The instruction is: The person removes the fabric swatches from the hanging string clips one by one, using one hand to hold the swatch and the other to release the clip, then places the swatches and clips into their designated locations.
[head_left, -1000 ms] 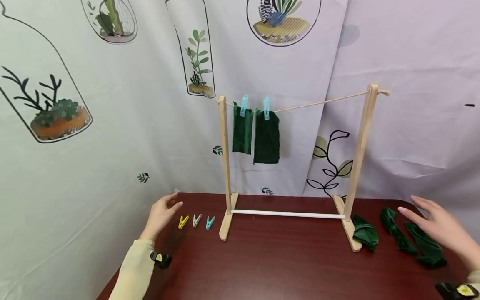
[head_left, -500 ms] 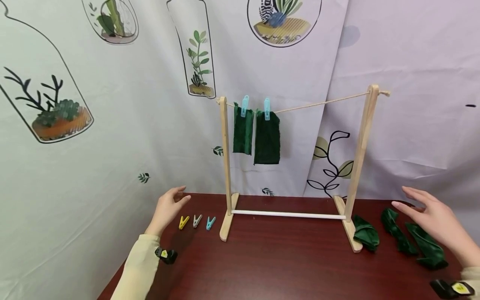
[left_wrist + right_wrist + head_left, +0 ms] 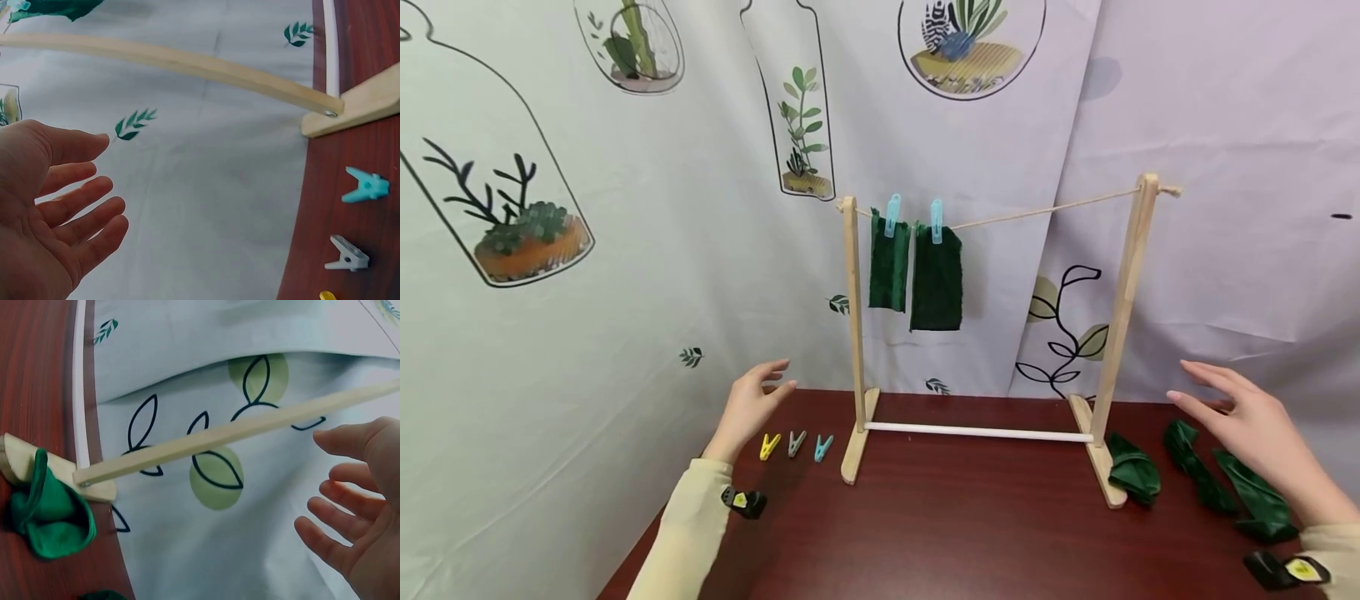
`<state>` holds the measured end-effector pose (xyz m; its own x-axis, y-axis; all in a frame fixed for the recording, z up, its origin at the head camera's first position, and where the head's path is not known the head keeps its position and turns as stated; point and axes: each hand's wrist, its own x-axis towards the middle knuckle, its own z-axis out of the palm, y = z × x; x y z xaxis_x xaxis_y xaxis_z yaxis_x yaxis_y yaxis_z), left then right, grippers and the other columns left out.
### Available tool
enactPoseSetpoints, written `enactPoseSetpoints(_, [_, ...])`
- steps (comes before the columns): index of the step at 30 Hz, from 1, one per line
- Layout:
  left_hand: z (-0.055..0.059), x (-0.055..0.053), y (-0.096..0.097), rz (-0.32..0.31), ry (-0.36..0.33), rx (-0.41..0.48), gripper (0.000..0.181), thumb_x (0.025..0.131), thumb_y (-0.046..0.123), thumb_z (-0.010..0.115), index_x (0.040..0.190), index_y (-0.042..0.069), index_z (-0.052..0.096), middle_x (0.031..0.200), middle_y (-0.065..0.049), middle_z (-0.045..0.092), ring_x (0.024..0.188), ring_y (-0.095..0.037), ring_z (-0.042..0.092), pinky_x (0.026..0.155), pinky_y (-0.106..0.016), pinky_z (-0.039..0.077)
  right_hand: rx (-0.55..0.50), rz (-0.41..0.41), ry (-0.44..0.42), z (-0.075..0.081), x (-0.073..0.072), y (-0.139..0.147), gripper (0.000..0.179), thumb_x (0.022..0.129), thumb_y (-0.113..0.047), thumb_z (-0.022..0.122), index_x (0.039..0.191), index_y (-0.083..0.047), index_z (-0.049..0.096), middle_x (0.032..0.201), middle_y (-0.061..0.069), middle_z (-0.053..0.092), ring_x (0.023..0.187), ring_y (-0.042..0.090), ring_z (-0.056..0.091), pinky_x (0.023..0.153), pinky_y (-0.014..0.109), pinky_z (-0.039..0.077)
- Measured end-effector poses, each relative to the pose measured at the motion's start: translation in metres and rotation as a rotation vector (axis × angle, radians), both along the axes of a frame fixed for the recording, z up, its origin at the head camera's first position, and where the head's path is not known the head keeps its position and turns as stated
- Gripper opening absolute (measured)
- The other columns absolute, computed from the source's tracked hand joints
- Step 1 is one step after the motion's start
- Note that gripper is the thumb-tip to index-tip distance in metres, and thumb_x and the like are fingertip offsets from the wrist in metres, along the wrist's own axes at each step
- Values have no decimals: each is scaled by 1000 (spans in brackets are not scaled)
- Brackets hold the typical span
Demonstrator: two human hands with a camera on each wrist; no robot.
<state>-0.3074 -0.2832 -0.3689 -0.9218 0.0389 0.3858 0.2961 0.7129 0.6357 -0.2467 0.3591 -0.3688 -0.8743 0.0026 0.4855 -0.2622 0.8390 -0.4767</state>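
My left hand (image 3: 751, 410) hovers at the left, fingers relaxed and nothing in them. Just right of it on the table lie a yellow clothespin (image 3: 769, 447), a grey clothespin (image 3: 796, 444) and a blue clothespin (image 3: 823, 448). On the opposite side my right hand (image 3: 1247, 417) is raised with loosely bent, bare fingers, above several crumpled green cloths (image 3: 1262, 497). Another green cloth (image 3: 56, 519) lies against the foot of the wooden rack (image 3: 1122, 317). Two flat green cloths, a narrow one (image 3: 889, 267) and a wider one (image 3: 937, 283), hang from the rope, each held by a light blue clothespin (image 3: 936, 223).
The rack's rope (image 3: 1045, 210) runs between two posts, and a white bar (image 3: 977, 431) joins their feet. Behind stands a pale curtain (image 3: 700, 250) printed with plants in jars. The dark red table (image 3: 970, 517) stretches in front of the rack.
Both hands have risen a little and come inward, the left one to the right and the right one to the left. The cloths and clothespins stay where they were.
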Motion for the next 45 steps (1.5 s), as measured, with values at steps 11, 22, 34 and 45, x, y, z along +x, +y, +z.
enactPoseSetpoints(11, [12,-5,26,-67,75,37,46,99,23,68,141,9,58,137,-14,59,120,-35,58,99,-53,49,-93,82,127,11,-1,-15,46,94,-25,74,136,-8,64,124,-40,43,86,-28,45,67,2,41])
enactPoseSetpoints(22, [41,-14,52,-114,144,58,43,97,21,70,138,11,61,133,-10,62,116,-32,61,98,-50,50,-108,98,173,29,-6,-33,43,96,-23,72,137,-12,65,126,-30,47,88,-26,45,66,4,41])
enactPoseSetpoints(34, [83,-21,73,-178,240,75,40,97,20,70,134,7,64,129,-12,64,110,-26,63,96,-46,52,-176,95,234,59,-9,-52,40,98,-21,69,137,-15,65,117,-32,53,93,-22,50,78,-2,36])
enactPoseSetpoints(45, [122,-19,89,-262,376,63,41,96,16,71,135,5,63,127,-13,65,109,-30,63,94,-44,54,-180,145,275,80,-16,-76,38,99,-22,68,137,-20,66,117,-28,57,93,-19,52,73,2,41])
